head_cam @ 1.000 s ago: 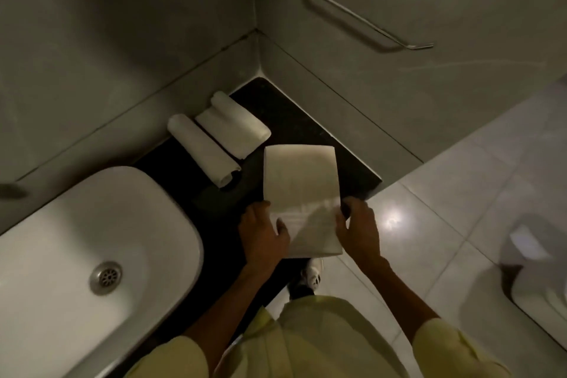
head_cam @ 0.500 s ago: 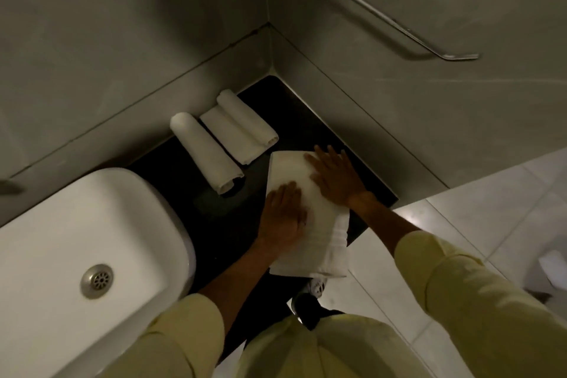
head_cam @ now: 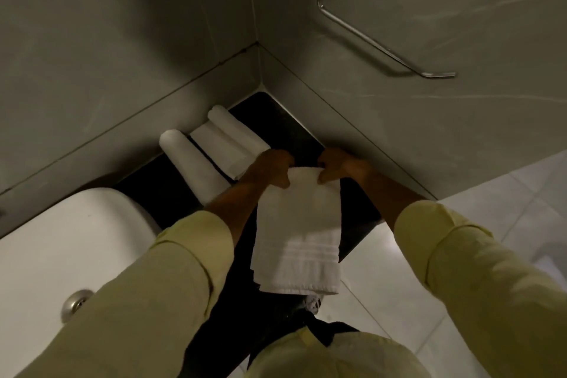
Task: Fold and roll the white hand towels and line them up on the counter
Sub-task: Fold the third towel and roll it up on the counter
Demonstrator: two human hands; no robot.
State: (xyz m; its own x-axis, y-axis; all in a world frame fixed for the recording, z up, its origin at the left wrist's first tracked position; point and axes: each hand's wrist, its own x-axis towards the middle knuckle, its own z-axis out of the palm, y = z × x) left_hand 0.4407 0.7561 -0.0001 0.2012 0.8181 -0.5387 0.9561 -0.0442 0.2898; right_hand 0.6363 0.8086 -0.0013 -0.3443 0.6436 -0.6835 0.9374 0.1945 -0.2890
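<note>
Your two hands, left hand [head_cam: 270,167] and right hand [head_cam: 339,167], pinch the far edge of one flat towel [head_cam: 299,233] mid-frame on the dark tabletop [head_cam: 276,120]; seemingly two rolled towels [head_cam: 196,163] lie upper left.

Two rolled white towels [head_cam: 211,153] sat upper-centre on the black stone counter [head_cam: 294,129], folded white towel [head_cam: 299,233] below them, white ceramic sink [head_cam: 61,255] lower left.

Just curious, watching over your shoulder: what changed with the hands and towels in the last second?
Both hands went to the folded towel's far edge: left hand and right hand now pinch its corners, after pressing it flat. The rolled towels stayed put on the counter.
</note>
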